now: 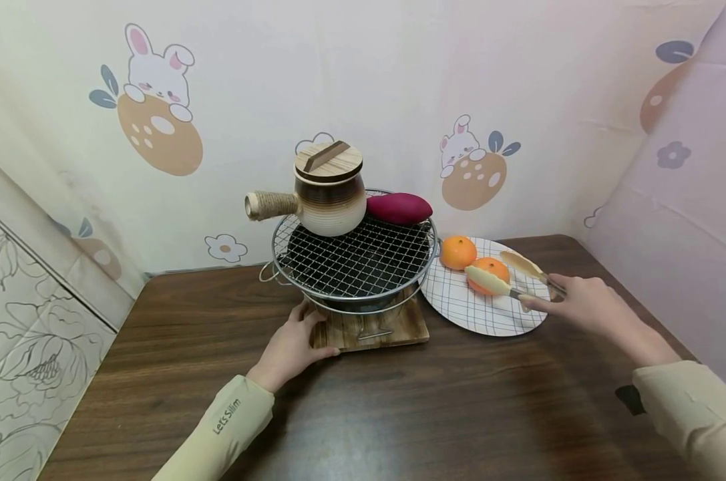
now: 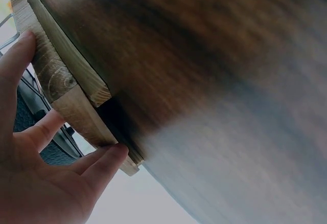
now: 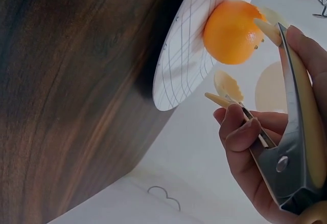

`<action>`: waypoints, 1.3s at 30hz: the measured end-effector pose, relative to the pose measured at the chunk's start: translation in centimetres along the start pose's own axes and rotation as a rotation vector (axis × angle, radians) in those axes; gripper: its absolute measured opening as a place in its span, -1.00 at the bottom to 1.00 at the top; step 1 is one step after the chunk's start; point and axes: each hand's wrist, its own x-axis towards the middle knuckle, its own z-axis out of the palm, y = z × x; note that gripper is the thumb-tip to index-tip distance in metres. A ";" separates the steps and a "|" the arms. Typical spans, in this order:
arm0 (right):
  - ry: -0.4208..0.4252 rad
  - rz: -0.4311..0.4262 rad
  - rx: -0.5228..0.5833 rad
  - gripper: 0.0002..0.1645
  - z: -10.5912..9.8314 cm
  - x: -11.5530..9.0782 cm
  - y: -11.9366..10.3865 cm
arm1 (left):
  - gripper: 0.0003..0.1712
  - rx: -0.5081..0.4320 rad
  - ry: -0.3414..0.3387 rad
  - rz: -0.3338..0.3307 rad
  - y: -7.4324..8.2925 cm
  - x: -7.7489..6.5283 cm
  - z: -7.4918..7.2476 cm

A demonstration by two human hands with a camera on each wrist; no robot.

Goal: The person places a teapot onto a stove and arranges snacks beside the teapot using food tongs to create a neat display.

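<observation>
My left hand (image 1: 290, 351) holds the front left corner of a wooden board (image 1: 407, 331), fingers at its side and thumb along its front edge. A round grill with a wire grate (image 1: 356, 264) stands on this board. My right hand (image 1: 588, 304) grips a pair of tongs (image 3: 294, 111) with cream tips, spread apart. One tip overlaps the nearer mandarin orange (image 1: 490, 268) in the head view, and the other is beyond it to the right. A second mandarin (image 1: 457, 252) lies beside it on a white checked plate (image 1: 459, 307).
On the grate sit a brown-and-cream pot (image 1: 332, 204) with a wooden lid, its rope-wrapped handle pointing left, and a purple sweet potato (image 1: 400, 209). The plate is right of the grill. A patterned cloth (image 1: 375, 87) hangs behind the dark wooden table (image 1: 363, 414).
</observation>
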 end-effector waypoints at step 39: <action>0.008 -0.055 -0.051 0.14 1.6 -0.1 -0.6 | -0.26 0.000 0.015 0.004 0.0 0.0 0.1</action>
